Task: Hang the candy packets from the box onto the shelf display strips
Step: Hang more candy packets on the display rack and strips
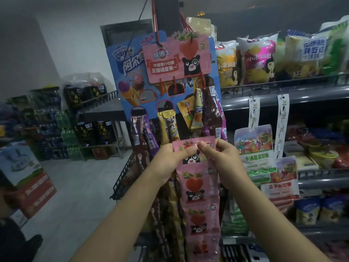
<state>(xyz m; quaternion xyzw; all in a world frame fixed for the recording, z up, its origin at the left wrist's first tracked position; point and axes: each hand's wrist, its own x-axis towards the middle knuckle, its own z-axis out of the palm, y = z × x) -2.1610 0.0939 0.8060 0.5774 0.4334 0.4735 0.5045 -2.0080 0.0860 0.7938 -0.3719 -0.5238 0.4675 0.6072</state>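
Both hands up at chest height, holding the top of a pink packet chain [198,188]. Left hand [174,157] pinches the top packet's upper-left edge, thumb on the front face. Right hand [220,157] pinches the upper-right edge, fingers curled over the seal. The hands are nearly touching at the thumbs.

The chain is several packets joined end to end. It hangs straight down between the forearms and runs out of view at the bottom.

Handling, as a guess:
- Light, soft film. It drapes with no stiffness, so it will swing and twist if held one-handed.
- Glossy surface, probably slippery. Pinch the flat top seal, not the puffed body.
- The joints between packets look like tear seams. Avoid jerking or the chain may split.
- Contents look like soft gummies, so crushing is a low risk.

Best hold is what's in place now: both hands at the top seal, near the hang hole, if there is one. I can't see it under the fingers.

The pink header card [176,59] with red hooks [175,86] is above the hands. White strips [282,121] hang up and to the right of the right hand. No box is visible.
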